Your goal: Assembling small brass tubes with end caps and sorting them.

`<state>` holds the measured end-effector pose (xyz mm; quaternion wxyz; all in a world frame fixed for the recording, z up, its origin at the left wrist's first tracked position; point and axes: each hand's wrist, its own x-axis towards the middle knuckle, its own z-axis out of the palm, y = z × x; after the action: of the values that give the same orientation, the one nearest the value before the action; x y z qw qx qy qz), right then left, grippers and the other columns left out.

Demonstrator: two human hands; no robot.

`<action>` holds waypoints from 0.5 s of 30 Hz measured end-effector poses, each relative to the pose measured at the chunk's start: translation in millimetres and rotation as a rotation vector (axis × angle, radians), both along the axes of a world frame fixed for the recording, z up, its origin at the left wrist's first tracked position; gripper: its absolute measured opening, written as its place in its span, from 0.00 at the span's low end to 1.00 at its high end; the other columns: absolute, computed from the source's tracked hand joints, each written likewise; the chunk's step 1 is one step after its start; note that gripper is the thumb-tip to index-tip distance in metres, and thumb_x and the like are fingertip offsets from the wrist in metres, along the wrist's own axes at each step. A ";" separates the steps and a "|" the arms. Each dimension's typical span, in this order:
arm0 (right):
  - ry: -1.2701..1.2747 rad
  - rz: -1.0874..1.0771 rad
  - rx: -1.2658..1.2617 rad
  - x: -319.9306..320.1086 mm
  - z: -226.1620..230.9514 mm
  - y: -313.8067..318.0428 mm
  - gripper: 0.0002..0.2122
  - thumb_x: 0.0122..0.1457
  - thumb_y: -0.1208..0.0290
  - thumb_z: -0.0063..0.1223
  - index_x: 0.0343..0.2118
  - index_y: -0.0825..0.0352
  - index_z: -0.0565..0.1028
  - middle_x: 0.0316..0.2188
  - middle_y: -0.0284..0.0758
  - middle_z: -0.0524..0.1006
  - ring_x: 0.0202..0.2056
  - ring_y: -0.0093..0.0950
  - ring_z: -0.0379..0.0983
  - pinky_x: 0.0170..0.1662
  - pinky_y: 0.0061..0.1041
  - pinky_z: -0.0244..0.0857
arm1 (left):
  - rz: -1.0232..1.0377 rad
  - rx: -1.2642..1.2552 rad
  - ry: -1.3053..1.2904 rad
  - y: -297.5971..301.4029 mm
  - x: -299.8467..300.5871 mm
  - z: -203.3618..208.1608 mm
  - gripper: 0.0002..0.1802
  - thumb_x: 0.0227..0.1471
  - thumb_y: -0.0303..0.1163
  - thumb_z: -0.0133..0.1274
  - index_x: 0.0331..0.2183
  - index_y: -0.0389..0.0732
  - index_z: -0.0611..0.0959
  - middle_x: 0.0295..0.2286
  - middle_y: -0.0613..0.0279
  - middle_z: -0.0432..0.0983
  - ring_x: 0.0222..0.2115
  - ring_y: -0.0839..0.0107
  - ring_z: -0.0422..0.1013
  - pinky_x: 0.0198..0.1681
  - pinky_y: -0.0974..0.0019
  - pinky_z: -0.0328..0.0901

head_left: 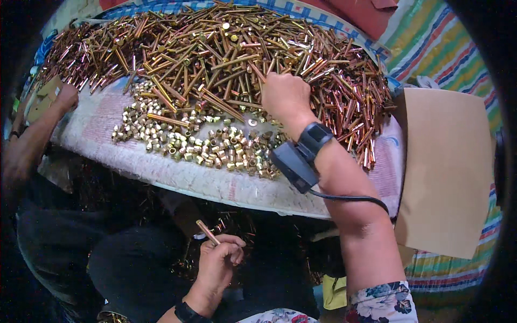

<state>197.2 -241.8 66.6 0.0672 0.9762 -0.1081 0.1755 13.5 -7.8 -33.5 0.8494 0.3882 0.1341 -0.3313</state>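
My left hand (218, 264) is closed around a copper-coloured metal bolt (208, 232), held tilted below the table's near edge with its upper end sticking out. Over the middle of the table, my right hand (288, 97) reaches down at the front of a large heap of long gold and copper-coloured bolts (226, 64). Its fingers curl downward and are mostly hidden, so what they hold does not show. A bolt (257, 71) lies against its knuckles. In front of the heap are many small, hollow, gold-coloured nuts (215, 151), left of my right wrist.
At the left, another person's hand (67, 97) is beside a small cardboard piece (46, 99). A cardboard box (447, 172) stands right of the pale, rounded tabletop (237, 196). Striped sheeting (431, 43) lies behind it. A cabled black device (296, 167) sits on my right wrist.
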 end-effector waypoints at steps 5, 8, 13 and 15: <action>-0.210 0.100 0.205 -72.8 12.3 -50.7 0.09 0.50 0.67 0.51 0.28 0.69 0.75 0.19 0.40 0.75 0.20 0.33 0.73 0.24 0.30 0.65 | -0.038 0.025 0.013 -6.4 0.1 6.0 0.07 0.35 0.18 0.45 0.23 0.27 0.76 0.10 0.65 0.61 0.10 0.79 0.54 0.15 0.75 0.49; -0.394 0.204 0.916 -134.2 43.5 -61.5 0.04 0.52 0.75 0.51 0.28 0.70 0.74 0.18 0.26 0.71 0.20 0.12 0.62 0.22 0.13 0.56 | -0.008 0.002 0.008 -5.4 -0.5 6.1 0.07 0.35 0.18 0.46 0.22 0.28 0.76 0.11 0.65 0.62 0.10 0.79 0.54 0.14 0.76 0.48; -0.494 0.212 0.939 -217.2 54.4 -114.7 0.05 0.54 0.75 0.49 0.32 0.69 0.73 0.23 0.28 0.73 0.25 0.15 0.67 0.29 0.15 0.61 | -0.040 0.025 -0.043 -18.0 -9.8 2.2 0.07 0.35 0.20 0.46 0.22 0.28 0.77 0.10 0.64 0.63 0.09 0.79 0.54 0.13 0.76 0.50; -0.407 0.183 0.909 -234.9 43.3 -118.6 0.05 0.55 0.74 0.47 0.33 0.68 0.72 0.23 0.27 0.73 0.26 0.15 0.67 0.30 0.15 0.61 | -0.051 0.036 -0.040 -20.1 -12.7 -0.1 0.07 0.35 0.20 0.46 0.22 0.28 0.77 0.10 0.64 0.63 0.09 0.79 0.55 0.13 0.76 0.50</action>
<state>-37.8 -360.4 109.9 -0.4028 0.8582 -0.0983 0.3027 0.8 -27.9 -33.6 0.8361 0.4131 0.1130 -0.3429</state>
